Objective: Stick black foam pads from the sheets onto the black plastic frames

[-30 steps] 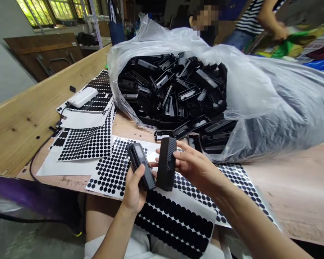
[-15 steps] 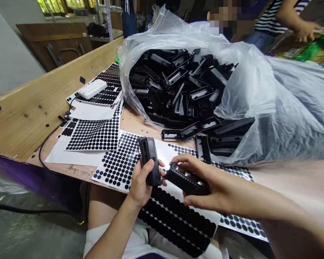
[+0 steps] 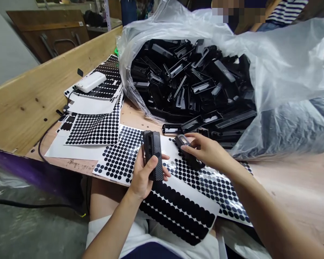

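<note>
My left hand (image 3: 142,177) is closed around a black plastic housing (image 3: 157,167) with a woven-looking texture, held upright; a second black piece seems to lie against its far side. My right hand (image 3: 209,150) grips another black plastic housing (image 3: 189,155) by its edges, its slot facing up, low over a white sheet of black dot stickers (image 3: 121,158). Whether that housing touches the sheet I cannot tell. Below both hands, a sheet with rows of larger black dots (image 3: 178,212) hangs over the table edge above my lap.
A big clear plastic bag (image 3: 280,72) lies open at the back, full of black housings (image 3: 183,79), some spilling out front. More sticker sheets (image 3: 94,129) and a white power bank (image 3: 91,82) with a cable lie left, beside a wooden side board (image 3: 54,68). Another person stands behind the bag.
My right hand has carried its housing away from my left hand, up and right towards the bag. My left hand has stayed nearly in place, its housing now more upright.
</note>
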### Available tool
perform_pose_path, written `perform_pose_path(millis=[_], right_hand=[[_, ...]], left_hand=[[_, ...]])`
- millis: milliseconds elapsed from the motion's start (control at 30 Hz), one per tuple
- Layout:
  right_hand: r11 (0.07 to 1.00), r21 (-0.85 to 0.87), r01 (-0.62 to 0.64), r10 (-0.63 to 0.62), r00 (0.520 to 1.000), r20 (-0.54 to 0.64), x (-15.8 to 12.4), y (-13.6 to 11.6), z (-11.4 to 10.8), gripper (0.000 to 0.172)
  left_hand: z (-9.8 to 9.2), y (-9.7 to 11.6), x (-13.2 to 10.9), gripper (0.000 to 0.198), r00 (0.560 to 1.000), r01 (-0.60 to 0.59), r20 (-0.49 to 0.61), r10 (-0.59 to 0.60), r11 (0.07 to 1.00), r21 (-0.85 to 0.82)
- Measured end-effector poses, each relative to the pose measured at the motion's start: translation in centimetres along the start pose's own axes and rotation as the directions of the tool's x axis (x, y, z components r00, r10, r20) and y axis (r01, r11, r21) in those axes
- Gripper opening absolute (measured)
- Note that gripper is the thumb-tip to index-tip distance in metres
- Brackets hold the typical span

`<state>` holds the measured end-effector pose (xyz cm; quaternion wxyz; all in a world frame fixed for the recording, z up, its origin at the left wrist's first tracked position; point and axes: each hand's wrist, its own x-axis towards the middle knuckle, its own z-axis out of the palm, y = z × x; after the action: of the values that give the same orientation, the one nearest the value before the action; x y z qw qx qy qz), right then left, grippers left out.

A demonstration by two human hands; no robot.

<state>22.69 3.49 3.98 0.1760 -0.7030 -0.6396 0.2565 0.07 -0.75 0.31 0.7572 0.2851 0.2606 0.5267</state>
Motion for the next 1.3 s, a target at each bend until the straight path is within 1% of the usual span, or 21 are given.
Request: perform_pose_path(millis=[33,67,100,133,167,233,267,300,333,433,500,567,633,700,767,867,933,1033,1100,1200,1300], right_hand=[[0.991,-0.127,0.031,-0.049,0.988,-0.143,-0.4,0.1,0.2,0.048],[0.974,-0.220,0.057,-0.118,0.955,-0.272,-1.0,0.1,0.3,0.044],[0.959,-0.270,0.091,-0.186,0.917,-0.352,-1.9,-0.1,0.4,0.039],[0.951,-0.277,0.137,-0.235,0.901,-0.364,-2.9,-0.4,0.6,0.034],[0.951,-0.248,0.187,-0.260,0.915,-0.309,-4.0,-0.7,0.7,0.031],[0.953,-0.130,0.273,-0.284,0.956,-0.074,-6.4,-1.3,1.5,0.030],[0.948,-0.086,0.305,-0.303,0.952,0.038,-7.6,-1.4,2.0,0.030],[0.940,-0.069,0.335,-0.327,0.939,0.107,-8.7,-1.4,2.7,0.030],[0.927,-0.079,0.368,-0.355,0.925,0.135,-9.6,-1.4,3.5,0.033],[0.887,-0.161,0.432,-0.429,0.902,0.058,-11.5,-0.6,5.7,0.053],[0.893,-0.149,0.425,-0.432,0.902,-0.017,-12.0,0.0,6.5,0.055],[0.919,-0.065,0.389,-0.393,0.918,-0.054,-12.0,0.2,6.5,0.050],[0.944,0.066,0.324,-0.322,0.946,-0.029,-11.6,0.1,5.7,0.043],[0.954,0.202,0.221,-0.236,0.970,0.054,-11.1,-0.3,4.4,0.033],[0.950,0.290,0.114,-0.163,0.975,0.150,-10.4,-0.5,3.0,0.028],[0.937,0.347,0.043,-0.123,0.969,0.213,-9.1,-0.4,1.4,0.036],[0.911,0.408,0.057,-0.157,0.964,0.216,-8.4,-0.3,0.9,0.038],[0.880,0.467,0.087,-0.222,0.944,0.243,-7.5,-0.5,1.0,0.037],[0.890,0.446,0.095,-0.230,0.938,0.259,-7.2,-0.7,1.4,0.040],[0.918,0.379,0.113,-0.209,0.952,0.223,-7.2,-0.8,2.0,0.045],[0.931,0.329,0.158,-0.222,0.960,0.169,-7.5,-0.3,2.1,0.046]], left_hand=[[0.0,0.0,-0.1,0.052,1.000,0.000,0.014,0.000,1.000,0.022],[0.1,-0.1,-0.1,0.054,1.000,0.001,0.026,-0.002,0.999,0.042],[0.2,-0.2,-0.2,0.056,0.999,0.004,0.032,-0.006,0.998,0.061],[0.2,-0.2,-0.3,0.059,0.999,0.006,0.036,-0.009,0.997,0.075],[0.3,-0.3,-0.3,0.061,0.999,0.009,0.039,-0.012,0.996,0.086],[0.4,-0.3,-0.5,0.063,0.999,0.010,0.035,-0.014,0.995,0.099],[0.4,-0.3,-0.5,0.061,0.999,0.008,0.030,-0.011,0.995,0.103],[0.4,-0.3,-0.6,0.057,1.000,0.001,0.026,-0.003,0.995,0.103],[0.4,-0.2,-0.6,0.052,1.000,-0.017,0.021,0.015,0.995,0.097],[0.6,-0.3,-0.3,0.044,0.993,-0.118,0.010,0.117,0.992,0.044],[0.9,-0.2,0.1,0.043,0.983,-0.182,0.010,0.182,0.983,0.017],[1.6,0.2,0.5,0.044,0.978,-0.210,0.016,0.210,0.978,0.009],[2.4,1.3,0.7,0.047,0.979,-0.203,0.015,0.203,0.979,0.007],[3.0,2.8,0.6,0.050,0.983,-0.182,0.011,0.182,0.983,0.009],[3.2,4.4,0.2,0.050,0.977,-0.214,0.011,0.214,0.976,0.030],[2.3,6.3,-0.5,0.043,0.940,-0.341,0.057,0.336,0.929,0.142],[1.1,6.7,-0.8,0.045,0.951,-0.307,0.117,0.285,0.915,0.262],[-0.6,6.1,-0.7,0.051,0.972,-0.213,0.174,0.157,0.904,0.371],[-1.4,5.4,-0.6,0.049,0.969,-0.237,0.166,0.185,0.885,0.400],[-2.0,4.6,-0.5,0.043,0.948,-0.318,0.117,0.297,0.844,0.431],[-2.5,4.1,-0.7,0.039,0.924,-0.344,0.019,0.382,0.808,0.479]])
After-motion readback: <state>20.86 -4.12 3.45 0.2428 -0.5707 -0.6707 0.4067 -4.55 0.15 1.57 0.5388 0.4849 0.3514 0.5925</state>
